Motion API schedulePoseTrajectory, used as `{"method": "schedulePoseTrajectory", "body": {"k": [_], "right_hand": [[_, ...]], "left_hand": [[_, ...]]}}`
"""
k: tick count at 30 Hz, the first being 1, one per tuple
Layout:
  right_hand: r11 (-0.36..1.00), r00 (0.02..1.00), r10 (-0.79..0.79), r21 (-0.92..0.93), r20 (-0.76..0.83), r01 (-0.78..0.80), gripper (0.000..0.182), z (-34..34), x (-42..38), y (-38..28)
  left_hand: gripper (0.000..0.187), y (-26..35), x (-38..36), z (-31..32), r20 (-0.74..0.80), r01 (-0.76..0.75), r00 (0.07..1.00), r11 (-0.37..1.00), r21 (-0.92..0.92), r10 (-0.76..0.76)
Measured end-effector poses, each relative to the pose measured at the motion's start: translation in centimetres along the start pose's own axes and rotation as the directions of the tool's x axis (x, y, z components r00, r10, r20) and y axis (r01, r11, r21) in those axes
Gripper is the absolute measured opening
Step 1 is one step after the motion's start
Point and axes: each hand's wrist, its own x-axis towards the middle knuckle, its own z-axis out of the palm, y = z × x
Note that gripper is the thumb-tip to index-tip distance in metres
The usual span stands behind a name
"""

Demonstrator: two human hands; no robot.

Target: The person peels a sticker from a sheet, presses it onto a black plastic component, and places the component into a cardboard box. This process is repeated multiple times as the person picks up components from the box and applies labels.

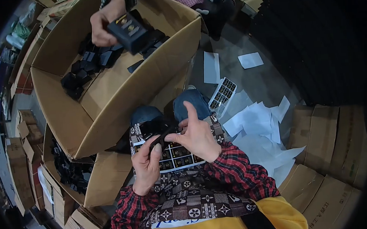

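Over my lap, my left hand pinches a small black plastic box between thumb and fingers. My right hand has its thumb against the near side of that box and a curled finger by its right end, while the index finger points up. The box is dark and partly covered by my fingers, so its face cannot be made out. Beneath both hands, a sheet of black-and-gold stickers lies on my patterned apron.
A co-worker's hand holds a labelled black box over a large carton with black pieces inside. Below it, another carton contains more. Right: a sticker sheet, scattered white papers, stacked cardboard.
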Motion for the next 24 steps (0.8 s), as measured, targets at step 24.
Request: {"method": "schedulePoseTrajectory", "body": {"k": [24], "right_hand": [[0.755,0.960,-0.272,0.605,-0.063,0.253,0.030,2.6,6.8,-0.6]], "left_hand": [[0.023,0.3,-3.1,-25.0,-0.728,0.130,0.648,0.911,0.392,0.221]]}}
